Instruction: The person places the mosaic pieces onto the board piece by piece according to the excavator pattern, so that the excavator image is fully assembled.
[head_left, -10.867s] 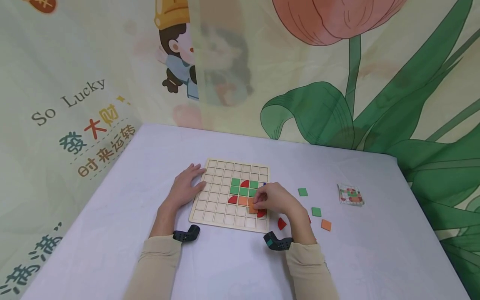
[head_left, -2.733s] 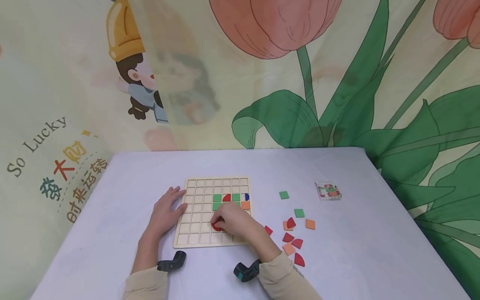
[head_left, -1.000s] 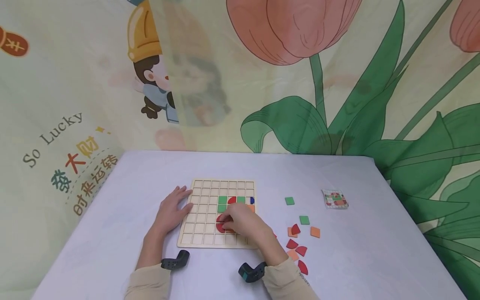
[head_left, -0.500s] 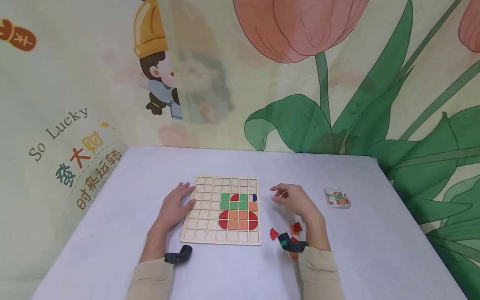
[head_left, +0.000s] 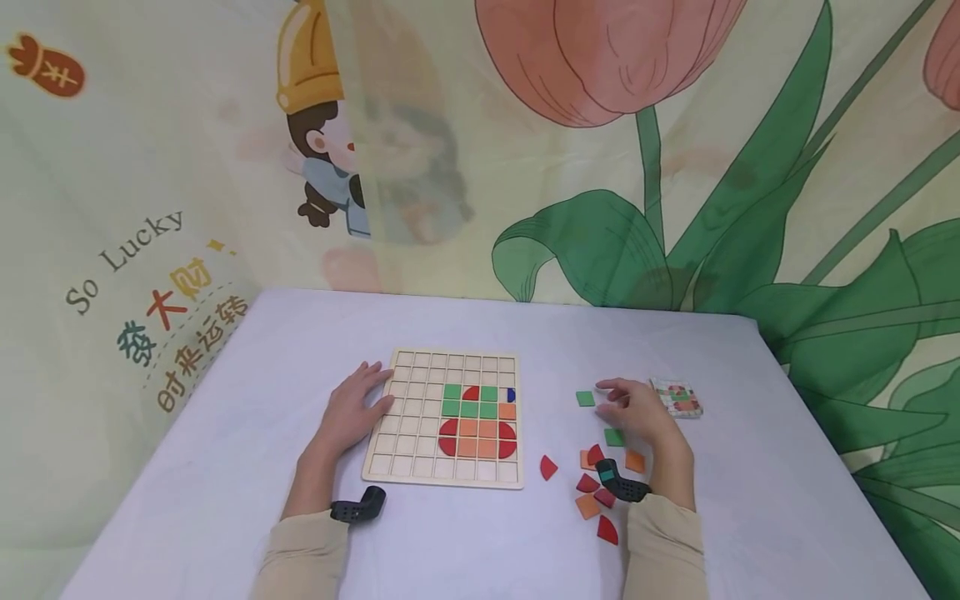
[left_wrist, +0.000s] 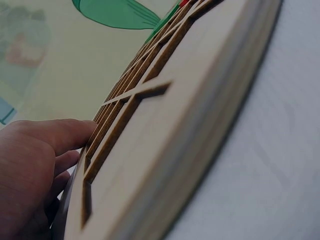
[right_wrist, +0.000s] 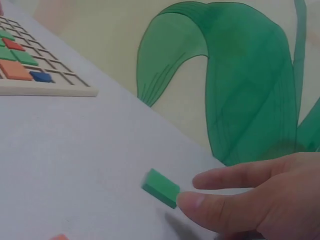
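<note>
My left hand [head_left: 351, 410] rests at the left edge of a wooden grid board [head_left: 416, 429], fingers extended; in the left wrist view its thumb touches the frame. Green and orange squares, red quarter-circles and a blue half-round piece fill cells on the board's right half. Right of the board, my right hand [head_left: 637, 412] hovers with thumb and fingers apart, holding nothing. Just left of its fingertips lies a green square tile [head_left: 585, 399]. In the right wrist view, the thumb tip appears right beside this green tile [right_wrist: 161, 188]; contact is unclear.
Another green tile [head_left: 614, 437] and an orange tile [head_left: 635, 461] lie below the right hand. Several red quarter-circles and orange squares are scattered nearer me, including a red piece [head_left: 548, 467]. A stack of pattern cards [head_left: 680, 400] sits partly behind the right hand.
Red quarter-circles and orange squares have been added on the board. My right hand has left the board and moved right to the loose green tiles. The left hand stays at the board's edge.
</note>
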